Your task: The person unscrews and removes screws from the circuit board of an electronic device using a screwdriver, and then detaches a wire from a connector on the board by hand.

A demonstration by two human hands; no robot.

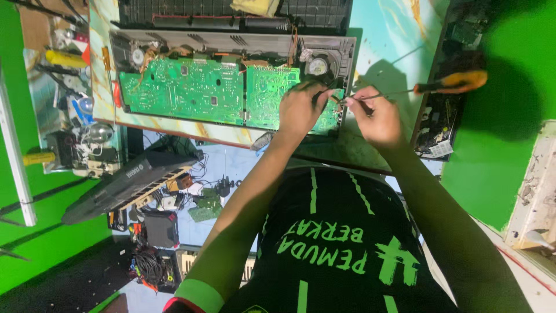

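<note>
Head view: hands at an opened electronic case

Left hand, centre of frame: fingers curled over the right end of the green circuit board; what they pinch cannot be told. Right hand, just right of it: closed on the thin shaft of a screwdriver whose orange handle points to the upper right. Board lies in a grey case, top centre.

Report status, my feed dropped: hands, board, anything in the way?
Left hand on green board, right end. Right hand grips thin tool, beside left. Orange screwdriver lies right of hands, untouched.
</note>
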